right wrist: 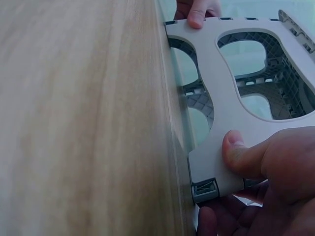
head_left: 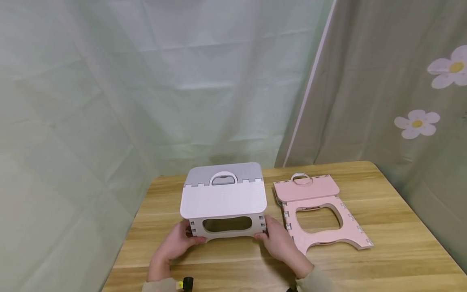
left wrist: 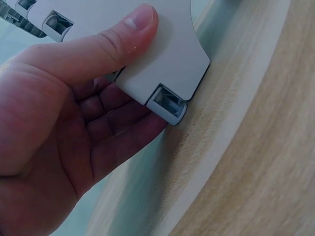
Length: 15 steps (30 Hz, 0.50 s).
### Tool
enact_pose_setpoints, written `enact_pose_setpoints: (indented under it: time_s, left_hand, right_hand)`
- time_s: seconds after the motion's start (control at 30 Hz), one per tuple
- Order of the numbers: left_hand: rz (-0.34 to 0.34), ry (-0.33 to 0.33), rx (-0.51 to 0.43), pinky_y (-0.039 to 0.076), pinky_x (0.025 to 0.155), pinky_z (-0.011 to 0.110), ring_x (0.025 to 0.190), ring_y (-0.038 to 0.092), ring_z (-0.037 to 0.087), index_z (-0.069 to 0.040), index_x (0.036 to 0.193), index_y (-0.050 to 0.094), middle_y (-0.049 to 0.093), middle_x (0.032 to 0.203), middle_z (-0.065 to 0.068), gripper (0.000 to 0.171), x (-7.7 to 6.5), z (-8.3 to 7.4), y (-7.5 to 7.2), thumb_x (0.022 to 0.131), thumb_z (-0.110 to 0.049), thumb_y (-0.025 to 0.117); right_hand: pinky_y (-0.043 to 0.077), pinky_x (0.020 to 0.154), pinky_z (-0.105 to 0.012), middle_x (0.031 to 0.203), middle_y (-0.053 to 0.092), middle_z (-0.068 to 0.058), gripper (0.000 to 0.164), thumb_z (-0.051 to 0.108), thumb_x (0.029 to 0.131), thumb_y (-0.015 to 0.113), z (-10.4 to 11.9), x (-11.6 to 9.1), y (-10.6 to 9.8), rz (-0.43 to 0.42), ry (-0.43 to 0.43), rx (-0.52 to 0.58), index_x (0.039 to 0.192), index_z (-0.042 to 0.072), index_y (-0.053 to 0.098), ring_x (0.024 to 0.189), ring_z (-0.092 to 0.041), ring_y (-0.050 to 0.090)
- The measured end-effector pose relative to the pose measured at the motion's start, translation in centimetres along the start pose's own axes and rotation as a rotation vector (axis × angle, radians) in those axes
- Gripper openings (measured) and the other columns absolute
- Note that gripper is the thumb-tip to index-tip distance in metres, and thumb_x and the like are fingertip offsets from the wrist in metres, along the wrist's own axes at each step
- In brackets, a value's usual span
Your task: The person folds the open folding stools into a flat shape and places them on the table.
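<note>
A white and grey folding step stool (head_left: 224, 202) stands unfolded on the wooden table, its two-tone top with a carry handle facing up. My left hand (head_left: 178, 240) grips its left side low down; in the left wrist view the thumb presses the front leg panel (left wrist: 162, 59) and the fingers curl behind its edge. My right hand (head_left: 279, 239) holds the opposite side the same way, thumb on the panel near the foot in the right wrist view. Through the opening of the panel (right wrist: 216, 108) the stool's ribbed inside shows.
A pink folding stool (head_left: 321, 219) lies folded flat on the table (head_left: 219, 271), just right of my right hand. Pale curtains (head_left: 219, 101) hang behind the table, and a darker one with flowers (head_left: 417, 123) hangs at the right.
</note>
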<state>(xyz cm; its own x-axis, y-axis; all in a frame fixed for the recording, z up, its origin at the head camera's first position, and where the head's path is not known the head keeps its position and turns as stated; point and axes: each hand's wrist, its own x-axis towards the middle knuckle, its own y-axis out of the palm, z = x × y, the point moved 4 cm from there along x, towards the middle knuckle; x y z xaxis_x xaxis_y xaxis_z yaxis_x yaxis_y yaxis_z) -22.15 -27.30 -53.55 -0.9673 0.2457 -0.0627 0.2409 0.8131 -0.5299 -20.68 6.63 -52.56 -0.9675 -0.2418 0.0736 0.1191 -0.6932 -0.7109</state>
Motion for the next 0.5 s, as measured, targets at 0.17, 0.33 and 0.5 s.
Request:
enact_pose_setpoints:
  time_s: [0.17,0.33,0.5]
  left_hand:
    - [-0.002,0.006,0.005,0.056,0.083,0.030,0.099,0.068,0.020,-0.003,0.125,0.064,0.073,0.110,0.004,0.055,-0.09,0.00,-0.18,0.085,-0.026,0.094]
    - [-0.003,0.003,0.009,0.056,0.083,0.030,0.099,0.068,0.020,-0.004,0.126,0.064,0.073,0.111,0.004,0.055,-0.06,-0.09,-0.22,0.085,-0.027,0.093]
    - [-0.010,-0.002,0.014,0.056,0.085,0.031,0.100,0.068,0.019,-0.004,0.124,0.066,0.073,0.110,0.004,0.054,-0.20,-0.35,-0.25,0.085,-0.027,0.094]
  right_hand:
    - [0.055,0.085,-0.048,0.102,0.067,-0.003,0.040,0.026,0.093,0.084,-0.03,0.05,0.06,0.002,0.006,0.005,0.119,0.005,0.063,0.098,-0.022,0.064]
    - [0.055,0.085,-0.048,0.102,0.066,-0.003,0.039,0.025,0.093,0.084,0.03,0.02,0.08,-0.007,0.005,-0.002,0.119,0.005,0.063,0.099,-0.022,0.064]
    - [0.055,0.085,-0.049,0.100,0.067,-0.003,0.038,0.025,0.092,0.085,-0.02,-0.04,0.31,-0.021,0.000,-0.009,0.117,0.006,0.064,0.098,-0.023,0.065]
